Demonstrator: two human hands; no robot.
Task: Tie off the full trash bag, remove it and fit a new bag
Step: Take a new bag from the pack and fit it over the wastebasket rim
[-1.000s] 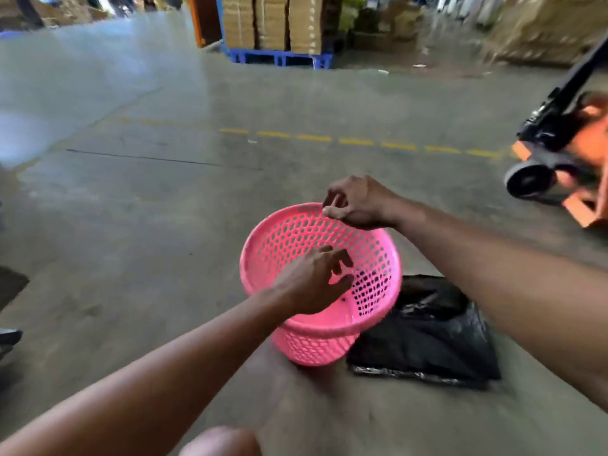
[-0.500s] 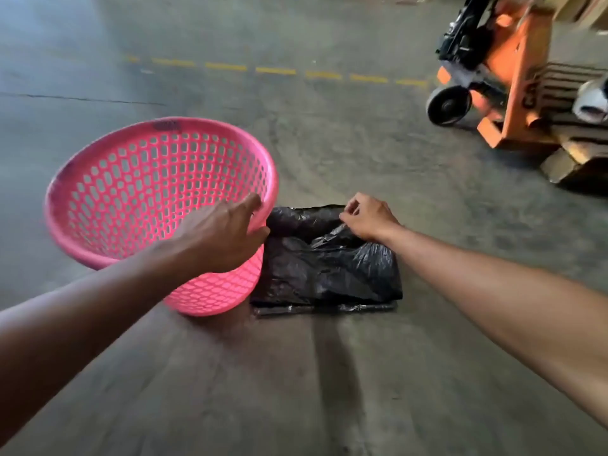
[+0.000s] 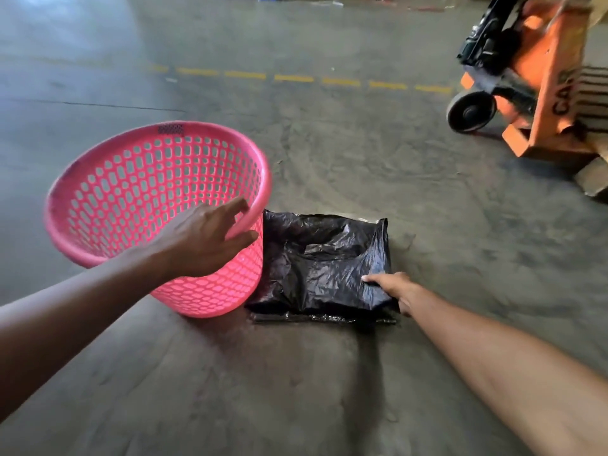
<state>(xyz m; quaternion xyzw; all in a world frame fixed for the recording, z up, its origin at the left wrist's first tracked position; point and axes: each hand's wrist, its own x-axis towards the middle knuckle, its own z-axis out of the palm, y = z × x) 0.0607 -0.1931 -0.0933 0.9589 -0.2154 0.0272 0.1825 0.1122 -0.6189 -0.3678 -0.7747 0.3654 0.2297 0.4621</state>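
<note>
A pink perforated plastic bin [image 3: 138,192] stands on the concrete floor, tilted toward me, with no bag in it. My left hand [image 3: 205,240] grips its near right rim, thumb outside and fingers over the edge. Flat on the floor just right of the bin lies a folded black trash bag [image 3: 316,264]. My right hand [image 3: 393,289] rests on the bag's near right corner, thumb on top and fingers tucked under the edge.
An orange pallet jack [image 3: 539,80] with a black wheel stands at the far right, a wooden pallet beside it. A dashed yellow line [image 3: 296,78] crosses the floor beyond the bin.
My right hand left the bin rim, touched the bag's far edge, then shifted to its near right corner. My left hand moved to the bin's right rim and tilted it.
</note>
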